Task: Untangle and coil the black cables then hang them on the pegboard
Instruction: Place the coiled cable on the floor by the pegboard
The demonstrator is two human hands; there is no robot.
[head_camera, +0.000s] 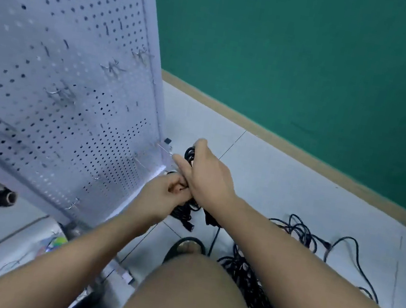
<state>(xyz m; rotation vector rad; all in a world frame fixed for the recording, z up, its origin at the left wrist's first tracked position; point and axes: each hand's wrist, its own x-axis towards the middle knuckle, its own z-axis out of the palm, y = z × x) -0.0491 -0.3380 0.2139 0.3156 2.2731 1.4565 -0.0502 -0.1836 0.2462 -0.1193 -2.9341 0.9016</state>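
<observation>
— Both hands on one cable bundle (184, 211)?
— Yep. My right hand (207, 174) wraps over its top, fingers curled round it; left hand (170, 188) pinches it from below. Bundle's just off the pegboard (64, 63) lower-right corner.
— Rest?
— Loose cables (301, 232) tangled on the floor (300, 175), further right of pegboard.

Black cable bundle (189, 154) beside the white pegboard (53, 48)
You hold it bunched; other cables (243, 273) lie tangled on the floor (287, 173).

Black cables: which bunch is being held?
The coiled black cable bundle, gripped by the left hand and right hand beside the white pegboard; the other black cable tangles lie loose on the floor.
</observation>
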